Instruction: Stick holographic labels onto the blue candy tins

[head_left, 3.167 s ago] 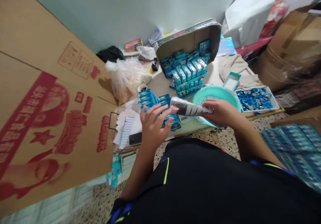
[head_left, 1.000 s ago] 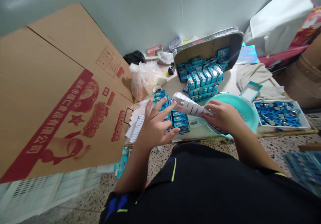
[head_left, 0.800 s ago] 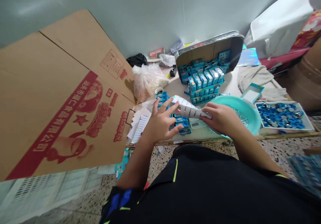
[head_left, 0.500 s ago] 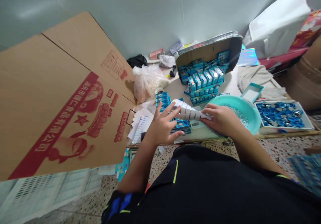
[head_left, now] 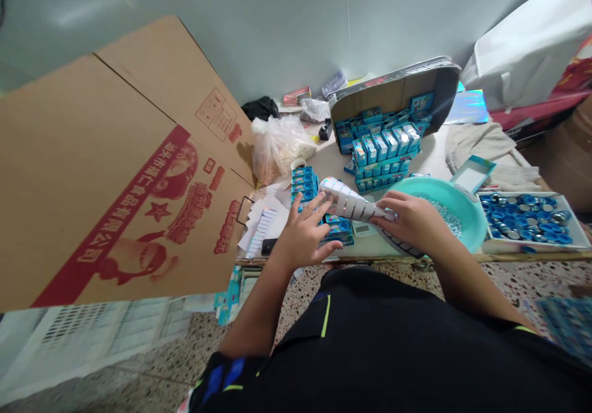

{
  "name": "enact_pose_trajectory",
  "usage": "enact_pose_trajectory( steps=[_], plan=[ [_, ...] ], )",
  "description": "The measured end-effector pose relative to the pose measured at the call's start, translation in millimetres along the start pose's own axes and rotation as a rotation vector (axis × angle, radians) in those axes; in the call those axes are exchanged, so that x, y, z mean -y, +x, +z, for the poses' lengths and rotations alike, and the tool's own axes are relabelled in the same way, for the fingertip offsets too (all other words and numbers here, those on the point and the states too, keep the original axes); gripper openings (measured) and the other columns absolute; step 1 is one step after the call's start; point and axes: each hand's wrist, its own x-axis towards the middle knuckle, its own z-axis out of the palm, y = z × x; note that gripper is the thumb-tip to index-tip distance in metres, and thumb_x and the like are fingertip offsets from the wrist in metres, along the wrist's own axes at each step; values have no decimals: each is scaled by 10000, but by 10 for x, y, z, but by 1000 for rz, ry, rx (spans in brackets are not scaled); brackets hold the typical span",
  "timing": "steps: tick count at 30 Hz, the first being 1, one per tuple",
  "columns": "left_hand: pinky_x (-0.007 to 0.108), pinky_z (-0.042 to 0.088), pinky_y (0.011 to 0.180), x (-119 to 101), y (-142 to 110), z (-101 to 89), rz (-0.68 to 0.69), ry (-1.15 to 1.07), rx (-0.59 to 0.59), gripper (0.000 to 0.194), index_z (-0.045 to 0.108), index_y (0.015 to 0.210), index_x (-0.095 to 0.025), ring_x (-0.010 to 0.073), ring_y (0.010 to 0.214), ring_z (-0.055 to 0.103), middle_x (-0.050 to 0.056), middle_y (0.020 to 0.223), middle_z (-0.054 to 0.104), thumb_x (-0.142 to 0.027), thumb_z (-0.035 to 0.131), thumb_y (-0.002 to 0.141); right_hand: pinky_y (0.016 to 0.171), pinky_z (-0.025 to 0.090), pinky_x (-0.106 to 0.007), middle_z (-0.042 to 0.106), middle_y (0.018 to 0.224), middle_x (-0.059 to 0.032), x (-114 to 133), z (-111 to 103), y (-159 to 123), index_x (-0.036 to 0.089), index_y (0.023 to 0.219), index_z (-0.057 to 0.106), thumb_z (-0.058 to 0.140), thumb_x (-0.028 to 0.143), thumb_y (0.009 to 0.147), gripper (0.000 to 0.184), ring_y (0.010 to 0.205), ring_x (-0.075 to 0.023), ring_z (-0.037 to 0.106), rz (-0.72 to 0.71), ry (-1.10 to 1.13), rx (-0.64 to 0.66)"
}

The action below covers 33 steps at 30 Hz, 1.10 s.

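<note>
My right hand (head_left: 411, 219) is closed on a curled sheet of silvery labels (head_left: 348, 204), pinching it near its right end. The sheet's far end rolls over toward my left hand (head_left: 301, 234). That hand is open, fingers spread, palm down, over small blue boxes. One row of blue boxes (head_left: 303, 179) shows beyond its fingertips, and more blue boxes (head_left: 338, 227) lie just right of it. Whether the left fingertips touch the sheet or the boxes, I cannot tell. Below the sheet sits a pale device with a small display (head_left: 363, 229), partly covered.
A large cardboard box (head_left: 139, 172) stands at the left. Beyond my hands are stacked blue packs (head_left: 386, 157) and an open carton (head_left: 393, 86). On the right are a turquoise basin (head_left: 476, 225) of small white pellets and a white tray (head_left: 536, 246) of blue caps.
The sheet's lower part now shows beneath my right hand, hanging toward the table edge. The left hand stays spread and has shifted only slightly. The whole view has moved a little.
</note>
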Motion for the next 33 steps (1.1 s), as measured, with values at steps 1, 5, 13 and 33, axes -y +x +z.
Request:
enact_pose_trajectory(
  steps=[1,5,13,33],
  plan=[
    [695,94,1254,-2,4,3,0,7,-6,432,696,805,-167,351,1514,335,151,1545,478,-531,543,978,586,366,-303,660,944,-53,-5,-9,-3,198,916,721,638,351,964,180,689,-176,580,0,-2,-8],
    [686,102,1260,-22,49,4,-5,26,-52,391,701,847,-175,354,1515,327,135,1583,431,-520,562,968,607,379,-312,657,927,-66,-14,-53,-16,199,923,731,613,338,978,190,693,-183,571,-56,-24,18],
    [678,109,1259,-45,141,8,15,27,-90,341,684,796,-179,342,1519,328,128,1605,397,-436,546,973,611,398,-320,665,922,-61,-20,-89,-26,199,949,731,577,345,994,217,687,-181,578,-46,20,-37],
    [632,6,1293,11,43,133,56,30,-79,282,679,798,-195,325,1442,433,72,1411,611,-414,581,947,604,391,-312,663,907,-37,-94,-83,68,215,904,722,624,371,960,192,693,-181,588,54,66,-137]
  ],
)
